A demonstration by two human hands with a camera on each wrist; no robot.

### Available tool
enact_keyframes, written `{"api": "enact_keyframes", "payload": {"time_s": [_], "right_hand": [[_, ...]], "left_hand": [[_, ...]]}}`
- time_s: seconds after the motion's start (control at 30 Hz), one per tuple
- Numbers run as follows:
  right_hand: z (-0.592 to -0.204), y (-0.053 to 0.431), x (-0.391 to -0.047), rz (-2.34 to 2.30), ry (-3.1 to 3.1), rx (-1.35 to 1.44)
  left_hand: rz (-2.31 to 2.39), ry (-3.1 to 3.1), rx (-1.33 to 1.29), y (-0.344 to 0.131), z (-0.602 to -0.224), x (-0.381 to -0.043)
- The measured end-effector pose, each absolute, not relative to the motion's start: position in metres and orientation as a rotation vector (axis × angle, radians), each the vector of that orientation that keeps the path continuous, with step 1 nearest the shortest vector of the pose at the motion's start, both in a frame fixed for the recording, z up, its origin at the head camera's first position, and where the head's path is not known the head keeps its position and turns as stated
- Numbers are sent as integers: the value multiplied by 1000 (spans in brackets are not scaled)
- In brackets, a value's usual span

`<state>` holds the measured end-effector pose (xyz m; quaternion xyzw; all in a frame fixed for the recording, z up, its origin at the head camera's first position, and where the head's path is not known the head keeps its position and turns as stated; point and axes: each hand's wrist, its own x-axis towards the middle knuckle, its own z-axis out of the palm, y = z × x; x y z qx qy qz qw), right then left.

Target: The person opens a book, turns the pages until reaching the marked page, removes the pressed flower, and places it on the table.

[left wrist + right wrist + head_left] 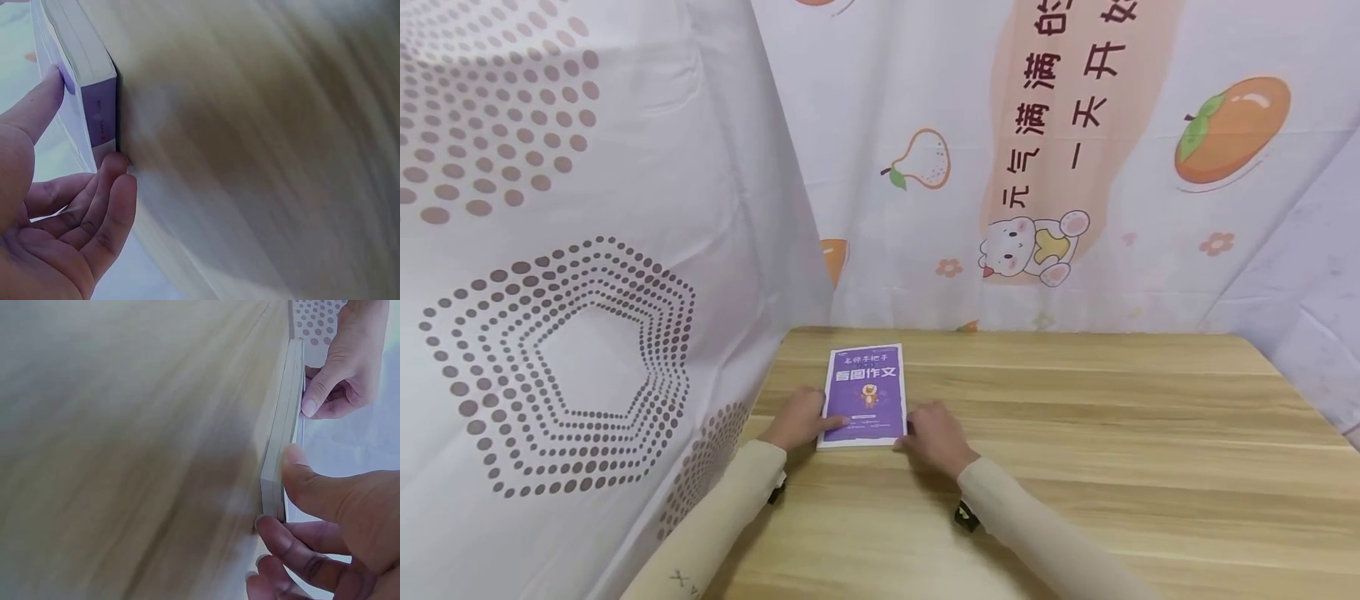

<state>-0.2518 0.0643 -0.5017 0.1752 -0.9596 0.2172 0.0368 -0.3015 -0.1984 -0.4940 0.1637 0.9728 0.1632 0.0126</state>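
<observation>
A purple book (863, 396) with a white border and a cartoon animal on its cover lies face up near the table's left side. At its left edge, my left hand (800, 421) holds it, thumb over the cover. The left wrist view shows the purple spine (100, 112), with the other fingers of that hand low against the spine's end. My right hand (937, 437) pinches the book's near right corner. In the right wrist view, its thumb is on the top edge of the pale page block (282, 434) and a fingertip is at the bottom.
The wood-grain table (1112, 433) extends far to the right of the book. A white curtain with dotted patterns (587, 358) hangs close along the left side. Behind the table's back edge hangs a printed cloth (880, 242) with fruit and a cartoon figure.
</observation>
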Motion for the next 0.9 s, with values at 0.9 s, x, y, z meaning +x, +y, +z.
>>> {"api": "enact_keyframes", "payload": {"time_s": [0.9], "right_hand": [[-503,133,-193,534,-2898,511]], "left_hand": [[374,3059,807,-135,-499,-261]]}}
